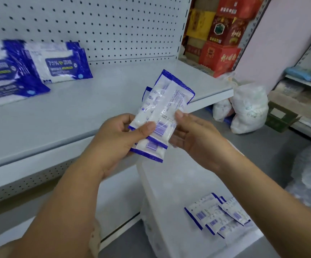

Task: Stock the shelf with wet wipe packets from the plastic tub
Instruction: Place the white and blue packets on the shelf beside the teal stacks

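**Both hands hold a small stack of packets just off the shelf's front edge**

The wet wipe packets (162,108), a few stacked with their printed backs and barcodes facing up, are held in the air just in front of the shelf (95,101), tilted with the far ends over its front lip. The left hand (117,135) grips the near ends, with its thumb pressed across the top packet beside the barcode and its fingers curled underneath. The right hand (197,138) meets the stack from the other side. Its thumb is set on the top packet's edge and its fingers reach beneath, mostly hidden by the packets.

Below the shelf's front edge stands the plastic tub (169,183), translucent white, with several loose packets (218,215) lying overlapped on its bottom.

On the shelf, towards its left end, stocked packets (57,64) in blue and white lean against the pegboard (104,25) at the back, though they are blurred. The rest of the pale grey shelf board shows bare. Past the shelf's right end, red and yellow cartons (220,43) are stacked high. Lower down, white bags (248,108) sit on the grey floor (262,149).
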Demonstrator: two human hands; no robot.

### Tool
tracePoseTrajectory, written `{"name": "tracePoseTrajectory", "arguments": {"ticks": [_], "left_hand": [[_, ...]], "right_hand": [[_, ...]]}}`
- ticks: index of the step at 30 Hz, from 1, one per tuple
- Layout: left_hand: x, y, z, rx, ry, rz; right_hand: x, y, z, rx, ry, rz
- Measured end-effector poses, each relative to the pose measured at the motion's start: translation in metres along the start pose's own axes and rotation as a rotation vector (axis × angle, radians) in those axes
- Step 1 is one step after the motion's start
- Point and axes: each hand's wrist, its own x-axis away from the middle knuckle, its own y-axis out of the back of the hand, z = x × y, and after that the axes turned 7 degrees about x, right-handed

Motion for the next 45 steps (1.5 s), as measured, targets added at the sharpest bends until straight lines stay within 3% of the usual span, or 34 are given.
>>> {"name": "tracePoseTrajectory", "arguments": {"ticks": [3, 7, 11, 18, 23, 27, 32, 39, 42, 45], "left_hand": [[0.005, 0.01, -0.01, -0.063, -0.096, -0.17], [0.012, 0.019, -0.024, -0.097, -0.31, -0.478], [0.019, 0.029, -0.033, -0.022, -0.32, -0.428], [0.011, 0.051, -0.045, 0.648, -0.307, -0.452], [0.008, 0.07, -0.044, 0.856, -0.314, -0.508], [0.008, 0.08, -0.046, 0.872, -0.368, -0.53], [0.002, 0.085, -0.043, 0.737, -0.454, -0.606], [-0.016, 0.093, -0.041, 0.576, -0.558, -0.786], [-0.023, 0.106, -0.043, 0.623, -0.58, -0.855], [-0.031, 0.114, -0.042, 0.611, -0.558, -0.858]], "right_hand": [[-0.014, -0.026, 0.009, 0.059, 0.039, 0.005], [-0.036, -0.062, 0.032, 0.144, 0.157, -0.111], [-0.049, -0.102, 0.055, 0.343, 0.322, -0.137], [-0.06, -0.161, 0.061, 0.464, 0.407, 0.106], [-0.065, -0.172, 0.059, 0.271, 0.396, 0.078], [-0.078, -0.166, 0.053, 0.432, 0.418, -0.06], [-0.088, -0.166, 0.04, 0.55, 0.206, 0.186], [-0.118, -0.169, 0.035, 0.56, 0.253, 0.154], [-0.136, -0.168, 0.035, 0.423, 0.197, 0.065], [-0.147, -0.172, 0.033, 0.131, 0.074, 0.125]]}}
